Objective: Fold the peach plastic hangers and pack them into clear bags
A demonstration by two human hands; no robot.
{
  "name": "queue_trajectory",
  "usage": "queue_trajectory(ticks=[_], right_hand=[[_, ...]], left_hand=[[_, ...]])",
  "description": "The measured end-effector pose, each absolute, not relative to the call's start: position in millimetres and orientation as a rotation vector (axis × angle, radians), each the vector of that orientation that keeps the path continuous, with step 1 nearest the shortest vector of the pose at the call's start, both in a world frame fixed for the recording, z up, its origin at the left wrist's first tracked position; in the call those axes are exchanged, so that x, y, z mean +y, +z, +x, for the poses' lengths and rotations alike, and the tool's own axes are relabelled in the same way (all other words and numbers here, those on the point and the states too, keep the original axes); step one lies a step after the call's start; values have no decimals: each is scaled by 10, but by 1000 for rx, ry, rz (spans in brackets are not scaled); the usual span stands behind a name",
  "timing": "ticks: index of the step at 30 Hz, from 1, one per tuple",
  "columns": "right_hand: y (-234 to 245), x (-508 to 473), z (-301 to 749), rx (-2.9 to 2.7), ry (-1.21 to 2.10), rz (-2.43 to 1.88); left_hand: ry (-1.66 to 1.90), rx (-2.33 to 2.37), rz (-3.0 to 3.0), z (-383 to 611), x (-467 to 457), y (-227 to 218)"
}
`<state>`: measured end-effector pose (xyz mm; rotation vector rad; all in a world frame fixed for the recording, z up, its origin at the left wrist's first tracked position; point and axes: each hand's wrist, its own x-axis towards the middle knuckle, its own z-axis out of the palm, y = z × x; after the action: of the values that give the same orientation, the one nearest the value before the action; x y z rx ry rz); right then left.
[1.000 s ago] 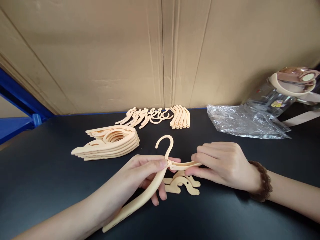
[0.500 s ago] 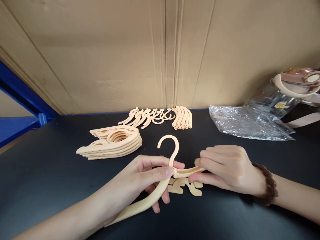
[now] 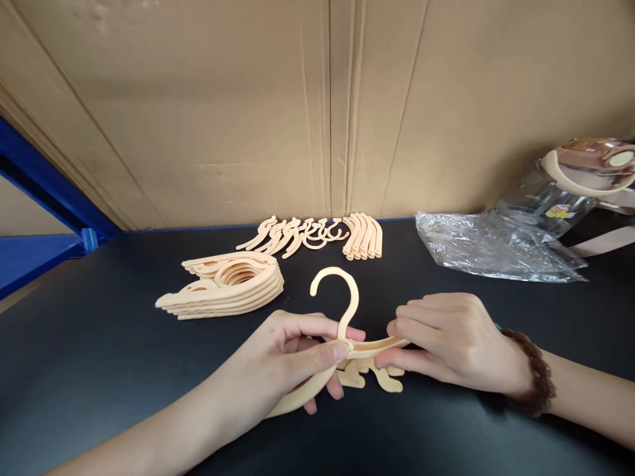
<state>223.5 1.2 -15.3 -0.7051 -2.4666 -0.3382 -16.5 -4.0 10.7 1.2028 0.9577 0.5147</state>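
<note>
A cream plastic folding hanger (image 3: 350,301) is held between my hands, its hook pointing up. My left hand (image 3: 297,357) pinches it at the joint under the hook, thumb on the near side and fingers behind. One hanger arm runs down to the left, partly covered by my left hand and wrist. My right hand (image 3: 441,337) grips the other arm, whose hollow inner side shows; its far end is hidden in the fingers. Below the joint, small flat cream pieces (image 3: 387,377) lie on the black table, partly covered by the hanger and hands.
Folded cream hangers (image 3: 238,297) are stacked at left. Along the back lie loose curved arms (image 3: 364,237) and hooks (image 3: 317,233) in rows. A clear plastic bag (image 3: 486,244) and a transparent bottle (image 3: 560,192) with a strap stand at right. Cardboard (image 3: 198,119) walls the back.
The hanger's left arm has swung inward under my left hand, so less of it shows. Both hands stay gripping nearly the same places. The view has shifted slightly.
</note>
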Motion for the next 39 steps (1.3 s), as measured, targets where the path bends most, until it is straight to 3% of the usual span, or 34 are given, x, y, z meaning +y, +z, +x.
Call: queue_trajectory(ticks=[23, 39], right_hand=[[-184, -10, 2204, -2453, 5, -867], [-118, 5, 2226, -2467, -338, -765]], left_hand=[[642, 1061, 1639, -199, -105, -41], [534, 995, 1210, -196, -15, 21]])
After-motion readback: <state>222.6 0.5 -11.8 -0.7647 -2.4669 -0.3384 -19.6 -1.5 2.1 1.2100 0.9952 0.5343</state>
